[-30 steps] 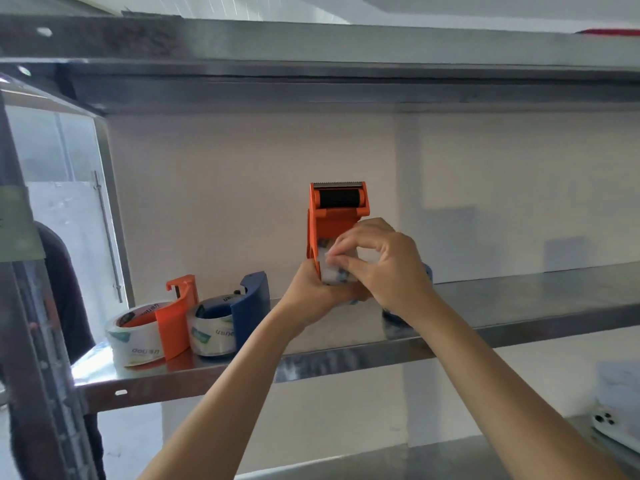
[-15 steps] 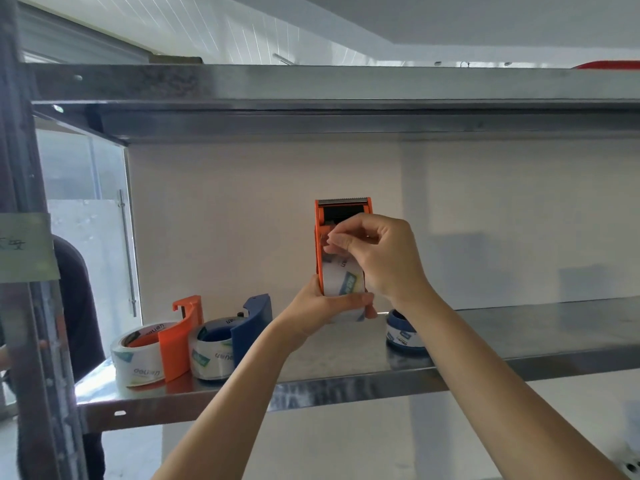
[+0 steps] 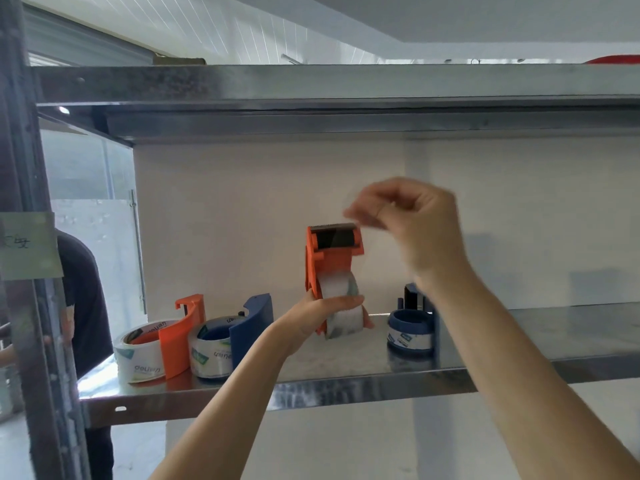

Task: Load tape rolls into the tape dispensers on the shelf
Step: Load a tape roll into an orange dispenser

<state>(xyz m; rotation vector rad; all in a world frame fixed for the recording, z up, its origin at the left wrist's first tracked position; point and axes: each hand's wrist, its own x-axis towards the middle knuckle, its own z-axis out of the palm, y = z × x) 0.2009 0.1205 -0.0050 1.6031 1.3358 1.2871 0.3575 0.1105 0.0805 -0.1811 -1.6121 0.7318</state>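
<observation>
Just above the black roller (image 3: pixel 334 238) of the orange dispenser (image 3: pixel 334 263): fingers (image 3: pixel 367 210) of the right hand (image 3: pixel 412 220) bunched in a pinch, blurred by motion, apparently on the free end of the clear tape (image 3: pixel 360 226), the film itself barely visible. Below, fingers (image 3: pixel 346 301) of the left hand (image 3: pixel 317 318) curled round the tape roll (image 3: pixel 341 287) and the dispenser's lower body, gripping both upright over the shelf (image 3: pixel 346 389); resting on it or held just clear, impossible to tell.

Judged as the threading step: roll seated, end being led up past the roller. To do it well, keep the strip taut and square to the roller, and draw slowly so as not to fold the film onto itself. Lay it flat across the roller, then onto the cutter edge at the top, and press lightly. Hold the left grip firm enough to steady the body, loose enough to let the roll feed.

Farther out on the shelf: at the left, a second orange dispenser (image 3: pixel 183 336) and a blue dispenser (image 3: pixel 251 323) side by side, each with a roll in it; at the right, a second blue dispenser (image 3: pixel 410 327) with a roll, partly behind the right forearm. Beyond the left post (image 3: pixel 31 341), a person (image 3: pixel 81 289) in dark clothing.
</observation>
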